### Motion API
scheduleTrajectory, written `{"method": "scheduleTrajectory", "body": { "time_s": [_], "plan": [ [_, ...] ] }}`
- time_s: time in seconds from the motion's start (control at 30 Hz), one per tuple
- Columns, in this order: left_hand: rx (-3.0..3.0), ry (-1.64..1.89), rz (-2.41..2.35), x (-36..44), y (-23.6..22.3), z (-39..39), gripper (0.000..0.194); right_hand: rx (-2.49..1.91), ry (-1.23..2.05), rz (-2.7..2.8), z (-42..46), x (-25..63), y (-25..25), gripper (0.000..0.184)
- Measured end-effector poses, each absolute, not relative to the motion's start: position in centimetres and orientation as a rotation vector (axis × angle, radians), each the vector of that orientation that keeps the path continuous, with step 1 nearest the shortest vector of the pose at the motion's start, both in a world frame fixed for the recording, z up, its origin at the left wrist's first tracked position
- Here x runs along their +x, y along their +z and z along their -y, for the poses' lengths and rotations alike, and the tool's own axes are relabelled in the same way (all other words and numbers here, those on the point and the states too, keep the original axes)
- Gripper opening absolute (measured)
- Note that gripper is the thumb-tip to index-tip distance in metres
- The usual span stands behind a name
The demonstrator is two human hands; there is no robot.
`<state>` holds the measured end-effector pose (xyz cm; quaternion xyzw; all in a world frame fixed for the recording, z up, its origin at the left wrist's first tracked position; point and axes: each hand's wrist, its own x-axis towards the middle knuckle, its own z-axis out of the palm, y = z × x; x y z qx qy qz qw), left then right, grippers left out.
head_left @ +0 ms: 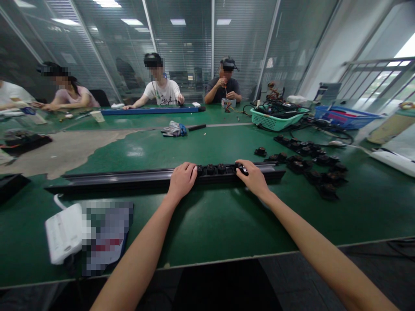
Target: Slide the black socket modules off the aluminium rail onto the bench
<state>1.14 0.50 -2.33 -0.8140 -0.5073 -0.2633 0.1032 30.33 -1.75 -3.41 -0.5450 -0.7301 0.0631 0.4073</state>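
Note:
A long black rail (139,178) with a shiny channel lies across the green table in front of me. Several small black modules (210,169) sit in a row in its channel, between my hands. My left hand (182,179) is curled over the rail, its fingertips against the left end of that row; what lies under the fingers is hidden. Farther right, my right hand (253,176) pinches another small black module (239,166) at the rail, a short gap away from the row. Whether this module is seated in the channel, I cannot tell.
Loose black modules (313,175) lie right of the rail. Behind them stand a green basket (275,122) of cables and a blue basket (350,119). A white power box (65,235) is at front left. Gloves (174,129) lie mid-table. Several people sit along the far side.

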Motion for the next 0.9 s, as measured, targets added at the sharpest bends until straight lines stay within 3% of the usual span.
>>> {"method": "scheduleTrajectory", "body": {
  "time_s": [0.57,0.9],
  "plan": [
    [-2.389,-0.773,1.496,1.2,-2.4,-0.6,0.038,-1.387,0.135,1.796,1.7,30.7,-3.5,0.035],
    [-2.385,-0.781,1.490,1.2,-2.5,-0.7,0.038,-1.385,0.111,1.776,1.1,30.9,-4.5,0.046]
  ]
}}
